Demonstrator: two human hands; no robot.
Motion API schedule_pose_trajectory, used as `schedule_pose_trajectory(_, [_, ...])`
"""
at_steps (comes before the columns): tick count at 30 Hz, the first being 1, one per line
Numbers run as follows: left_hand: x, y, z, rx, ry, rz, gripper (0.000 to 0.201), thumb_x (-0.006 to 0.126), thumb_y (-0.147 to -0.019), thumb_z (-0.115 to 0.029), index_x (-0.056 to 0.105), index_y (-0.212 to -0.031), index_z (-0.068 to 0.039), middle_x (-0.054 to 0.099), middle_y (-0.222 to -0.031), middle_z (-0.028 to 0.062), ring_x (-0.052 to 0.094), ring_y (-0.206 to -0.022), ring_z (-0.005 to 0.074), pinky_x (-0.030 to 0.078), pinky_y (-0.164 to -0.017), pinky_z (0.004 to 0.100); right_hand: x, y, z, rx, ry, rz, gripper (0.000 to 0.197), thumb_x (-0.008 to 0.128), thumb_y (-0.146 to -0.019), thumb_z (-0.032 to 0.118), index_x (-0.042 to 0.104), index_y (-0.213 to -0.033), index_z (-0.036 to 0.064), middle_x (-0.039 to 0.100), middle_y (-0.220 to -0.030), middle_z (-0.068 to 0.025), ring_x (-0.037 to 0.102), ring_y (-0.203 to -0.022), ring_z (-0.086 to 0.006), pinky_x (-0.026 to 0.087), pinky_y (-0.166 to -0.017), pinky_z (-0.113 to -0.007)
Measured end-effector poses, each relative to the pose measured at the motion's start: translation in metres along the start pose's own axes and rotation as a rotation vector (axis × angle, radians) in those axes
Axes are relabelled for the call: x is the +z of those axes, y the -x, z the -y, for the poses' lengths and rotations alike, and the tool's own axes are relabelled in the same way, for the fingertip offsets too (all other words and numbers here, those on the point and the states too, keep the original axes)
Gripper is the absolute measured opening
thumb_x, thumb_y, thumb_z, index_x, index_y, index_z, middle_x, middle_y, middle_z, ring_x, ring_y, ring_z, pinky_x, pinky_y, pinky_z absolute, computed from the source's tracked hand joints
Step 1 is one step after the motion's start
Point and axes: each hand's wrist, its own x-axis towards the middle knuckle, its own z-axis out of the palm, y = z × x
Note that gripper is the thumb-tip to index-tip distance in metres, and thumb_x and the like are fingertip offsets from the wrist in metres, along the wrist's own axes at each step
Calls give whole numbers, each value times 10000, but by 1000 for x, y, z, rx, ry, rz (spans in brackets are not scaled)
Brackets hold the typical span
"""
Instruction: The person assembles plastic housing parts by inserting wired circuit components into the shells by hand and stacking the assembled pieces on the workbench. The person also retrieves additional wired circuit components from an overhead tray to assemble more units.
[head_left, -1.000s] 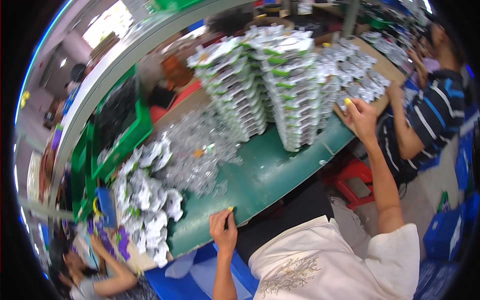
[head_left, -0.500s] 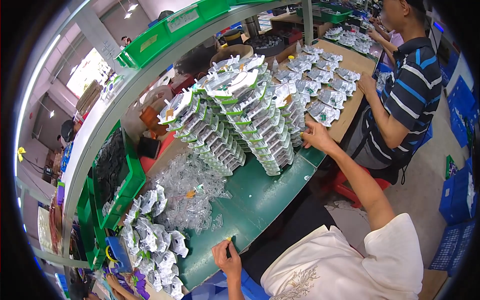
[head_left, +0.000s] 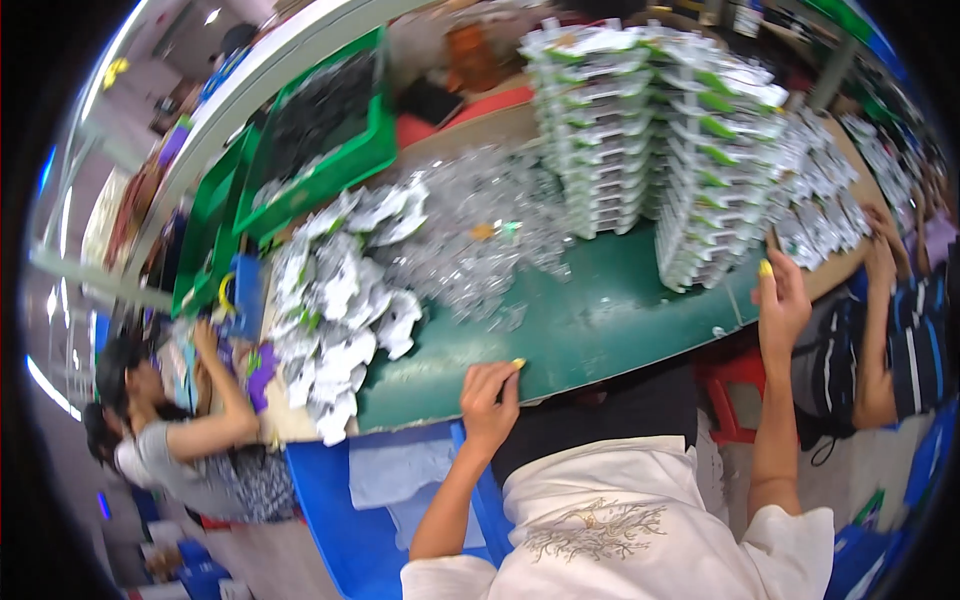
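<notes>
My left hand (head_left: pixel 489 396) rests on the near edge of the green table (head_left: pixel 590 325), fingers curled, a yellow fingertip cover showing, nothing in it. My right hand (head_left: pixel 781 303) reaches up to the foot of the tall stacks of white and green packages (head_left: pixel 690 130), its fingers spread and touching the bottom of the nearest stack. A heap of clear plastic shells (head_left: pixel 470 230) lies in the middle of the table. Loose white packs (head_left: pixel 335 300) are piled at the left end.
Green crates (head_left: pixel 320 135) stand at the back left below a long shelf. A seated person (head_left: pixel 170 440) works at the left, another in a striped shirt (head_left: pixel 890 340) at the right. A blue bin (head_left: pixel 350 510) stands beside my left arm.
The view has swung left and down, so the stacks now sit at the upper right. My right hand stays at the stacks' base; my left hand stays on the table edge.
</notes>
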Motion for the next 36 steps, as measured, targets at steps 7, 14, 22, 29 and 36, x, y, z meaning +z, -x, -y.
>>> schedule_pose_trajectory(7, [-8, 10, 2, -28, 33, -19, 175, 705, -764, 89, 692, -903, -16, 700, -888, 112, 648, -827, 297, 513, -757, 374, 130, 89, 107, -514, -157, 754, 164, 699, -834, -41, 693, -993, -1, 678, -877, -92, 657, -730, -160, 520, -631, -257])
schedule_pose_trajectory(14, [-7, 13, 2, -31, 68, -39, 194, 694, -749, 83, 693, -921, -6, 692, -897, 108, 640, -830, 293, 506, -744, 388, 309, 103, 128, -868, -24, 725, 191, 731, -771, 90, 709, -955, 44, 668, -915, -89, 628, -905, -290, 494, -781, -418])
schedule_pose_trajectory(22, [-20, 12, 1, -127, 231, -27, 177, 717, -772, 76, 688, -930, 0, 698, -895, 120, 657, -826, 289, 521, -737, 362, 314, 104, 127, -987, -49, 732, 60, 630, -816, 51, 620, -872, 32, 595, -874, -110, 553, -898, -306, 409, -849, -422])
schedule_pose_trajectory(29, [-51, -16, 0, -575, 714, -163, 294, 676, -920, -24, 610, -1202, 29, 622, -1030, 59, 591, -895, 110, 492, -816, 251, 210, 97, 132, -613, -101, 988, 167, 607, -827, -2, 568, -990, 0, 592, -862, -138, 610, -800, -302, 496, -729, -409])
schedule_pose_trajectory(36, [-38, -48, -5, -429, 785, -86, 266, 644, -961, -49, 605, -1212, 30, 611, -1065, 62, 605, -906, 109, 499, -809, 248, 173, 93, 119, -656, -92, 1027, 204, 643, -790, -62, 560, -969, -10, 570, -836, -132, 600, -737, -299, 495, -630, -385])
